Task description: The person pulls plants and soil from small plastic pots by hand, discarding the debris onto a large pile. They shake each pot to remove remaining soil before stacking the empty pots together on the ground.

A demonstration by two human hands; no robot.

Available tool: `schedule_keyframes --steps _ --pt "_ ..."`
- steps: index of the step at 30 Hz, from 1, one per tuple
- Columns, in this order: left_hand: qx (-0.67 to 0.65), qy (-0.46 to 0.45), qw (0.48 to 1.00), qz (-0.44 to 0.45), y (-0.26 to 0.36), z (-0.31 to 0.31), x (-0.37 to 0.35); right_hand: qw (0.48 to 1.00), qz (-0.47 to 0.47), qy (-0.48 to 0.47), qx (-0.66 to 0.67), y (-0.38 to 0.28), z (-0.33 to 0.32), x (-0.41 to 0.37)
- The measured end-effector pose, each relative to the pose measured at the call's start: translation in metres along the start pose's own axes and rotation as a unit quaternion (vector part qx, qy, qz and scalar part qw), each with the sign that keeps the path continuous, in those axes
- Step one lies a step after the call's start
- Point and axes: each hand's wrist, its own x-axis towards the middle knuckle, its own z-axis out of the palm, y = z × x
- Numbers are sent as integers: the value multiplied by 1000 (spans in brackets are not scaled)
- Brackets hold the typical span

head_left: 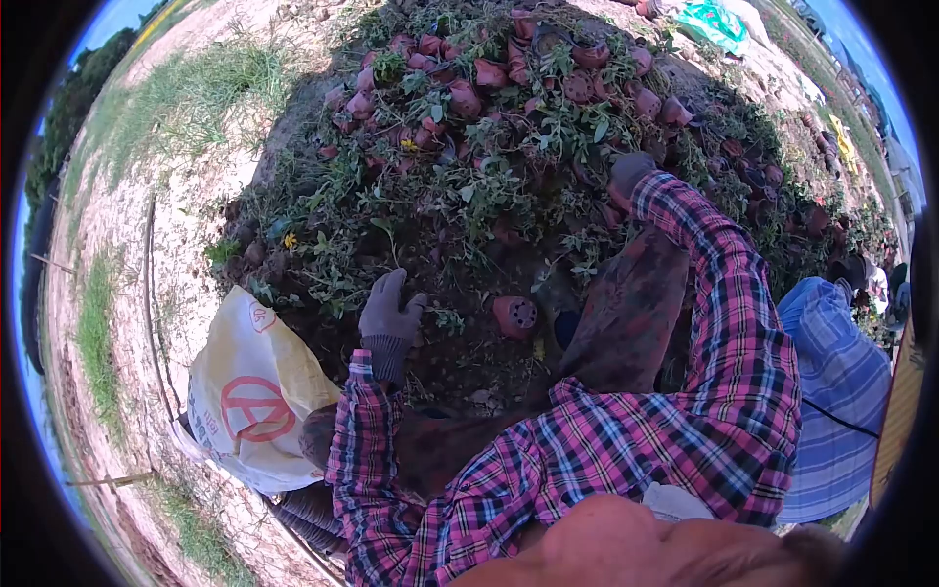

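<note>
My left hand [389, 311], in a grey knitted glove, is low over the front edge of a heap of uprooted green plants [460, 201]. Its fingers are apart, close to a thin leafy stem, with nothing visible in them. Farther out on the right, my right hand [631, 174], also gloved, is curled at a reddish plastic flower pot [617, 200] among the leaves; its fingertips are partly hidden. Between my hands, a loose reddish flower pot [514, 316] lies tipped on dark soil, its base with drainage holes showing.
Many reddish pots [489, 72] lie tangled in the heap's far side. A pale woven sack [256, 406] with a red emblem stands at my left. To my right is a person in a blue plaid garment [833, 382]. A turquoise bag [712, 23] lies beyond the heap.
</note>
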Motion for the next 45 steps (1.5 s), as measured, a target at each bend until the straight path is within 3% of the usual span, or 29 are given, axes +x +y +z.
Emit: schedule_keyframes --steps 5,9,10,13,14,17,19,21,23,26,29,30,33,35,37,40,43,44,45 --pt "17 -19 1000 -10 2 5 5 996 -29 81 0 29 60 -20" --pt "24 -16 999 13 19 3 8 993 84 63 58 18 53 -22" --pt "36 -12 999 24 17 6 10 991 83 73 72 15 30 -31" --pt "29 -10 999 35 14 12 12 990 67 116 48 45 40 8" --pt "23 -5 999 32 14 11 14 982 93 132 98 36 12 8" --pt "-19 -16 1000 15 18 15 15 978 26 181 100 14 -37 -7" --pt "-71 -48 996 -5 22 19 18 965 -27 168 198 -20 -73 -15" --pt "-234 -48 969 -68 23 32 22 900 -162 232 330 -56 -81 -9" --pt "-410 -16 903 -124 28 40 27 825 -267 138 479 -103 -87 4" --pt "-489 -79 851 -177 11 41 37 745 -353 97 558 -173 -99 -9" --pt "-340 -35 935 -95 -9 46 34 711 -338 45 615 -214 -96 -19" --pt "-380 5 922 -77 -26 64 36 710 -312 17 631 -222 -94 -21" --pt "-375 19 912 -163 -35 61 25 700 -265 -54 661 -242 -75 -14" --pt "-366 37 911 -188 -42 60 22 762 -284 -39 581 -251 -60 5" --pt "-289 41 931 -220 -30 41 18 716 -300 -92 623 -258 -42 25" --pt "-146 97 970 -166 -2 13 10 644 -284 -168 691 -266 -42 16" --pt "44 59 991 -114 -7 -4 12 605 -385 -121 687 -277 -43 14" --pt "123 32 987 -101 -8 -8 13 702 -344 -55 621 -277 -43 9" --pt "137 43 984 -105 -10 -5 14 710 -323 -48 624 -271 -65 -7"
